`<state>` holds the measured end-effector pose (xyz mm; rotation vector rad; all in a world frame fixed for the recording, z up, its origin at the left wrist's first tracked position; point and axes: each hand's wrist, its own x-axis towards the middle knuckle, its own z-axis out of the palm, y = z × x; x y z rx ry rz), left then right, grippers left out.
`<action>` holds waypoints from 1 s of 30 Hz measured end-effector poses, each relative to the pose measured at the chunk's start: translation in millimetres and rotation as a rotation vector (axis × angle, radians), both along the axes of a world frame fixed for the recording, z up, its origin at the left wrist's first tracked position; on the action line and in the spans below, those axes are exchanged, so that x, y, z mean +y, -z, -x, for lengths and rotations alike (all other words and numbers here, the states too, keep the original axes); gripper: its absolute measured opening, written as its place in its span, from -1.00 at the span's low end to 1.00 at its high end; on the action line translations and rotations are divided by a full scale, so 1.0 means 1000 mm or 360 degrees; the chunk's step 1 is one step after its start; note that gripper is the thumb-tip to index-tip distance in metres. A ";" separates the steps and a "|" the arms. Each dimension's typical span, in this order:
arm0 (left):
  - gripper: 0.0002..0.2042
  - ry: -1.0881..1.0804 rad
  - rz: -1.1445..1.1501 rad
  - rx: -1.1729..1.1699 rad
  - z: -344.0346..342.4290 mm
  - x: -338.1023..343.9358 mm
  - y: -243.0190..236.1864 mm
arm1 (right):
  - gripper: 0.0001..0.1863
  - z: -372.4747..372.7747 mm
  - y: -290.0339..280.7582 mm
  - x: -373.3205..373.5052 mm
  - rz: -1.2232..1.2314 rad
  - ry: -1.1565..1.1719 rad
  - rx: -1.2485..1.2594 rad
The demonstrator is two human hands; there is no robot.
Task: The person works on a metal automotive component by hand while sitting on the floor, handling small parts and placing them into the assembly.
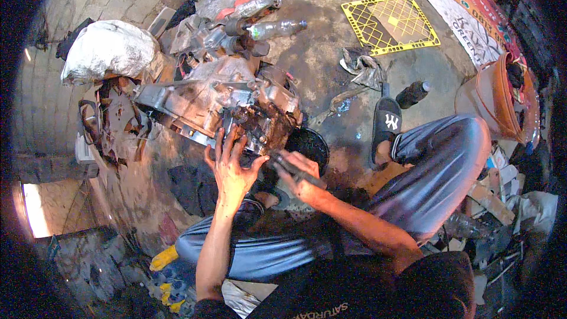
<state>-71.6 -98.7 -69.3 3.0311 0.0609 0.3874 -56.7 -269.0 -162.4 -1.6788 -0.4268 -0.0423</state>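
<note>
A large metal gearbox housing (201,103) lies on the floor in front of me, its near side caked with black grease. My left hand (233,168) rests against that greasy side, fingers spread and pointing away from me. Close by on the right, my right hand (300,176) is closed round a dark, bar-like tool (297,172). The tool's tip comes near my left thumb, and its exact kind does not show. Just beyond my right hand sits a round black pan (310,149), partly hidden by the housing.
A slippered foot (385,127) and a dark bottle (413,94) are to the right. Farther off lie a grey rag (361,70), a yellow plastic grid (393,25) and a clear bottle (277,28). A brown bucket (487,97) stands far right; a white sack (109,52) is far left.
</note>
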 end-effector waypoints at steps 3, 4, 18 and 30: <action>-0.40 0.0036 -0.0003 -0.0004 -0.003 -0.003 0.001 | -0.68 -0.019 0.041 0.006 -0.0022 0.0276 -0.0190; -0.41 0.0043 -0.0009 -0.0009 -0.004 -0.001 0.001 | -0.69 -0.027 0.042 0.002 0.0219 0.0324 -0.0275; -0.40 -0.0050 0.0049 -0.0011 -0.005 -0.007 -0.002 | -0.76 -0.040 0.008 0.008 -0.0155 0.0201 0.0342; -0.41 -0.0059 0.0009 -0.0043 -0.005 -0.008 0.004 | -0.70 -0.013 0.028 0.008 0.0092 0.0181 -0.0270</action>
